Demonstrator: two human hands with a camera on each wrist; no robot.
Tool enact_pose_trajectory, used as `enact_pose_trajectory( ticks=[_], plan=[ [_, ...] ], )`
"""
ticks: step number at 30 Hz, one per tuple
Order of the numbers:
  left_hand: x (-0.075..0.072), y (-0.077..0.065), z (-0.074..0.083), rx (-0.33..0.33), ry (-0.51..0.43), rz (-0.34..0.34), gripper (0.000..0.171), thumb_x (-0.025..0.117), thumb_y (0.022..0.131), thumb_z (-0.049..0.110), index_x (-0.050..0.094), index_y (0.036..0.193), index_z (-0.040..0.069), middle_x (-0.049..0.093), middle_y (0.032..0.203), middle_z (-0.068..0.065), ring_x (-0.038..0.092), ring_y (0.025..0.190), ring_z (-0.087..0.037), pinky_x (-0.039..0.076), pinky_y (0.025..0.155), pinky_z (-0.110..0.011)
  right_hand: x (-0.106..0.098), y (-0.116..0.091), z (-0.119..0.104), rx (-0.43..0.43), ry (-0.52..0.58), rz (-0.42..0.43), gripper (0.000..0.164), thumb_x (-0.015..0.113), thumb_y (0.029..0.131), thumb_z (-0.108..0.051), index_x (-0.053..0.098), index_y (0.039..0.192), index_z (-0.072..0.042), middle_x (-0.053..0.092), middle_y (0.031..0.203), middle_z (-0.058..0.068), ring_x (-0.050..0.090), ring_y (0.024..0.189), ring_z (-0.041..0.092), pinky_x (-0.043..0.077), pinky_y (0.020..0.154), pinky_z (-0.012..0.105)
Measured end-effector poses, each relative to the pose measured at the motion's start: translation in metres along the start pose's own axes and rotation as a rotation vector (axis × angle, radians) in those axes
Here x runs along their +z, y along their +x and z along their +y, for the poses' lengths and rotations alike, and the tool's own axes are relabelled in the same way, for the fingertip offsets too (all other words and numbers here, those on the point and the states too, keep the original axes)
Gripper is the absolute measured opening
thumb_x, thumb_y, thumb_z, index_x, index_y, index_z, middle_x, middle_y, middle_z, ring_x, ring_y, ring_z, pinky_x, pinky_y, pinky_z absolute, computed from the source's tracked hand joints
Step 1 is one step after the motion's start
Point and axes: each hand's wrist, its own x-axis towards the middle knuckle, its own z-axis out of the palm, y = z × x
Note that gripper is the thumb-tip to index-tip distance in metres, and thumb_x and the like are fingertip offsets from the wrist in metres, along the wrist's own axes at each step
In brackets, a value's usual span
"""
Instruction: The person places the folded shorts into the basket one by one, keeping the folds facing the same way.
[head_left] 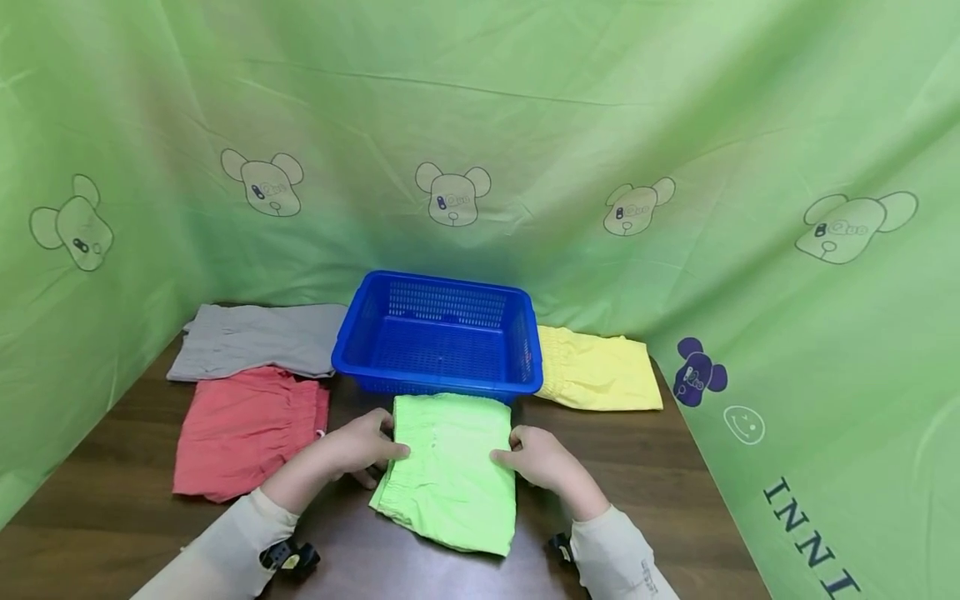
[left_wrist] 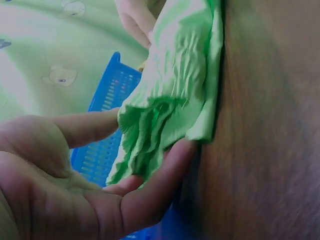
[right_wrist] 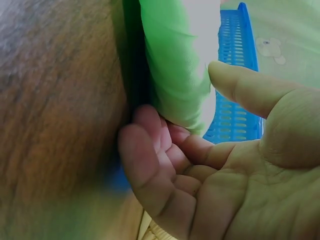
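A folded pair of lime-green shorts (head_left: 453, 475) lies on the table just in front of the blue basket, its gathered elastic waistband (left_wrist: 172, 75) on the left side. My left hand (head_left: 363, 443) grips that left edge, thumb on top; in the left wrist view its fingers (left_wrist: 170, 170) curl under the layered folds. On the opposite side my right hand (head_left: 542, 457) holds the right edge. Its thumb (right_wrist: 240, 82) presses the upper face, while the other fingers (right_wrist: 165, 145) bend beneath the rounded fold.
The blue plastic basket (head_left: 442, 387) stands at the back middle with nothing inside. Grey folded fabric (head_left: 262, 337) and red shorts (head_left: 240, 433) lie to its left, yellow folded shorts (head_left: 600, 371) to its right. A green printed curtain (head_left: 480, 108) encloses the wooden table (head_left: 622, 467).
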Motion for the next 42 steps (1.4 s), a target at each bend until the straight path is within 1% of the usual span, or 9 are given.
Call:
enact_pose_trajectory(
  ticks=[4, 9, 14, 21, 25, 28, 35, 38, 42],
  plan=[
    [-0.001, -0.002, 0.000, -0.004, -0.202, -0.040, 0.065, 0.075, 0.093, 0.015, 0.035, 0.142, 0.001, 0.051, 0.132, -0.027, 0.068, 0.101, -0.029, 0.062, 0.068, -0.049, 0.000, 0.001, 0.000, 0.033, 0.106, -0.030, 0.037, 0.074, 0.094, -0.038, 0.054, 0.091, -0.007, 0.051, 0.070, 0.000, 0.057, 0.056, 0.019, 0.053, 0.054, 0.035],
    [0.002, -0.008, 0.005, 0.000, -0.358, -0.051, 0.061, 0.070, 0.095, 0.008, 0.033, 0.144, 0.004, 0.046, 0.138, -0.029, 0.065, 0.111, -0.034, 0.062, 0.073, -0.051, -0.001, 0.002, -0.001, 0.045, 0.216, -0.032, 0.039, 0.075, 0.094, -0.035, 0.049, 0.090, -0.006, 0.047, 0.075, 0.002, 0.060, 0.062, 0.022, 0.059, 0.056, 0.040],
    [0.007, -0.010, 0.007, -0.023, -0.384, -0.010, 0.062, 0.071, 0.095, 0.012, 0.033, 0.143, 0.004, 0.051, 0.134, -0.029, 0.059, 0.118, -0.039, 0.062, 0.074, -0.046, -0.001, 0.000, 0.000, 0.065, 0.336, -0.064, 0.035, 0.073, 0.096, -0.032, 0.055, 0.098, -0.002, 0.060, 0.082, 0.008, 0.064, 0.066, 0.021, 0.060, 0.059, 0.044],
    [0.015, -0.005, 0.007, -0.072, -0.403, 0.069, 0.072, 0.074, 0.092, 0.012, 0.025, 0.145, 0.001, 0.057, 0.119, -0.024, 0.064, 0.099, -0.029, 0.056, 0.069, -0.038, 0.002, 0.002, 0.003, 0.101, 0.485, -0.147, 0.046, 0.069, 0.098, -0.030, 0.055, 0.123, 0.007, 0.068, 0.096, 0.013, 0.068, 0.074, 0.021, 0.061, 0.064, 0.042],
    [0.017, -0.007, 0.007, -0.064, -0.436, 0.073, 0.087, 0.072, 0.094, 0.013, 0.013, 0.154, -0.006, 0.049, 0.135, -0.032, 0.061, 0.117, -0.038, 0.057, 0.084, -0.049, 0.004, 0.005, 0.003, 0.120, 0.512, -0.140, 0.058, 0.069, 0.098, -0.029, 0.049, 0.136, 0.010, 0.069, 0.101, 0.014, 0.068, 0.076, 0.020, 0.061, 0.064, 0.040],
    [0.017, -0.007, 0.008, -0.066, -0.460, 0.050, 0.089, 0.071, 0.095, 0.015, 0.012, 0.155, -0.012, 0.041, 0.145, -0.037, 0.050, 0.132, -0.047, 0.055, 0.093, -0.055, 0.004, 0.006, 0.003, 0.126, 0.518, -0.132, 0.056, 0.069, 0.098, -0.029, 0.050, 0.135, 0.009, 0.068, 0.100, 0.013, 0.068, 0.076, 0.020, 0.060, 0.063, 0.039],
    [0.018, 0.003, 0.009, -0.118, -0.569, -0.057, 0.038, 0.068, 0.096, 0.016, 0.057, 0.123, -0.007, 0.060, 0.118, -0.019, 0.061, 0.104, -0.031, 0.058, 0.080, -0.044, 0.008, 0.008, 0.005, 0.129, 0.558, -0.134, 0.051, 0.069, 0.099, -0.027, 0.049, 0.131, 0.007, 0.066, 0.103, 0.015, 0.068, 0.081, 0.021, 0.061, 0.065, 0.041],
    [0.018, 0.004, 0.010, -0.123, -0.576, -0.079, 0.026, 0.069, 0.095, 0.015, 0.062, 0.112, -0.004, 0.062, 0.108, -0.015, 0.062, 0.096, -0.027, 0.057, 0.080, -0.040, 0.010, 0.008, 0.006, 0.129, 0.568, -0.137, 0.050, 0.068, 0.099, -0.027, 0.049, 0.131, 0.007, 0.066, 0.104, 0.015, 0.068, 0.081, 0.021, 0.061, 0.065, 0.041],
    [0.016, 0.005, 0.012, -0.079, -0.481, -0.059, 0.023, 0.071, 0.091, 0.014, 0.065, 0.106, -0.002, 0.066, 0.093, -0.008, 0.061, 0.085, -0.022, 0.055, 0.077, -0.035, 0.012, 0.009, 0.006, 0.124, 0.587, -0.139, 0.048, 0.067, 0.099, -0.027, 0.050, 0.130, 0.006, 0.066, 0.104, 0.014, 0.068, 0.080, 0.020, 0.061, 0.064, 0.040]
  ],
)
